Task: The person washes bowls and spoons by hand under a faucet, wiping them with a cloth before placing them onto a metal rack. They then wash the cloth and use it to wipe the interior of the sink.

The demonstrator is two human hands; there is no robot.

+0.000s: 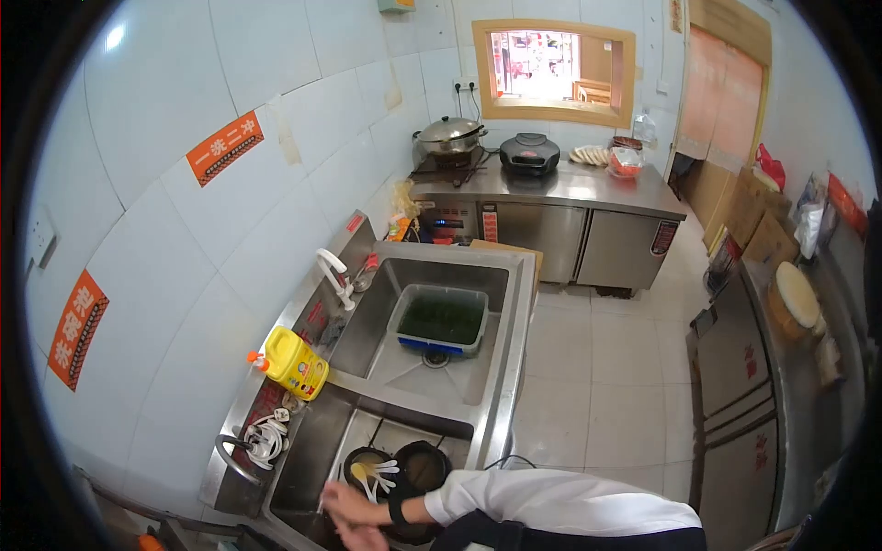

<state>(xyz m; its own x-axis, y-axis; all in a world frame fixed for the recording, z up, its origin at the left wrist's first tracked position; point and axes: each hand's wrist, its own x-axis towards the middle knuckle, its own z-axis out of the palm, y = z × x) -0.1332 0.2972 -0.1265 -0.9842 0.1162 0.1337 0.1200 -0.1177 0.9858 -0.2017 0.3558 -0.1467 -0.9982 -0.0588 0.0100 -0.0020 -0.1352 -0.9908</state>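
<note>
My right hand [355,504], with a black wristband [397,508] and a white sleeve, reaches over the near sink basin [312,456]. Just below it is my left hand [361,536], partly cut off by the bottom edge. The two hands are close together, and blur hides their finger positions and anything between them. Beside them in the basin stands a dark bowl [355,477] holding several white spoons [381,471]. A second dark bowl [424,466] with liquid sits to its right. Another dark vessel is partly hidden under my right wrist.
A yellow jug [296,364] and two taps [335,277] line the sink's wall side. The far basin holds a clear plastic tub [439,319] of dark green contents. A steel counter [588,191] carries a lidded pot [450,136] and black electric griddle [529,154]. Cabinets [738,404] stand right.
</note>
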